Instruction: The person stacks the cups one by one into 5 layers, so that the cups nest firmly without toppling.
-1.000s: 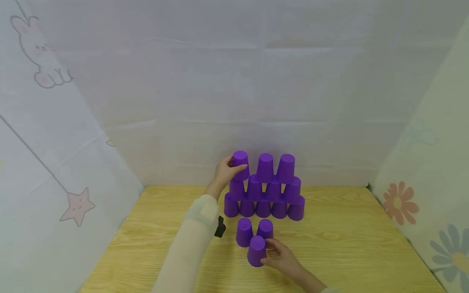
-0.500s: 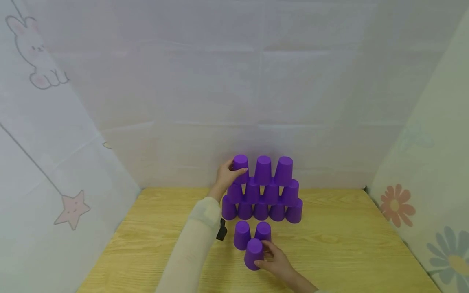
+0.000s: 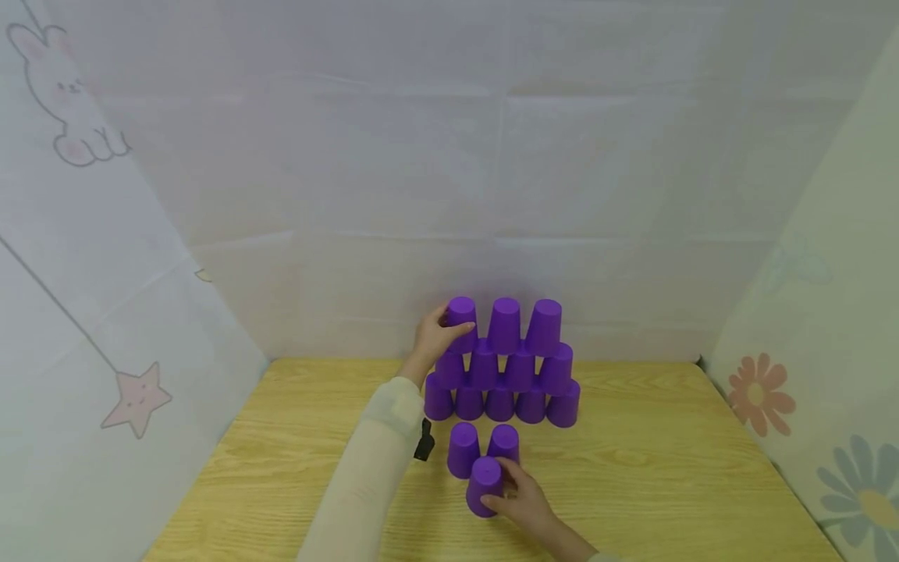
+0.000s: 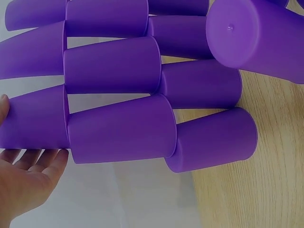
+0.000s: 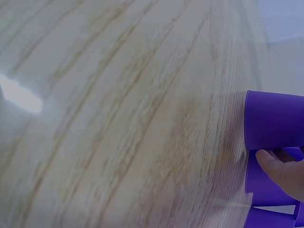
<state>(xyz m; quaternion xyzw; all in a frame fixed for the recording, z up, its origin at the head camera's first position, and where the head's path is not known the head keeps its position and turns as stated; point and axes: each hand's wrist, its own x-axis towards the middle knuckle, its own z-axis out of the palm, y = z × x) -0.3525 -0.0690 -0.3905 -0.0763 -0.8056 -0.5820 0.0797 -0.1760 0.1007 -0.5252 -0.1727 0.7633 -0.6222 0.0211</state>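
Note:
Upside-down purple cups stand in a stepped wall on the table, three tiers high in the head view. At the top tier's left end my left hand holds a purple cup, thumb across its front. That cup rests over the tier below, as the left wrist view shows, the fingers along its side. Nearer me, my right hand grips the front cup of three on the table, thumb and fingers around its right side. Behind it stand a left cup and a partly covered right cup.
The wooden table ends at a white backdrop close behind the wall of cups. Printed side sheets hang left and right. A small black object lies beside my left sleeve. Two more top-tier cups, a middle cup and a right-end cup, stand right of my left hand.
The cup in my left hand has come slightly down and right, closer to its neighbour, then stays put. My right hand keeps its grip on the front cup. The head view shifts slightly.

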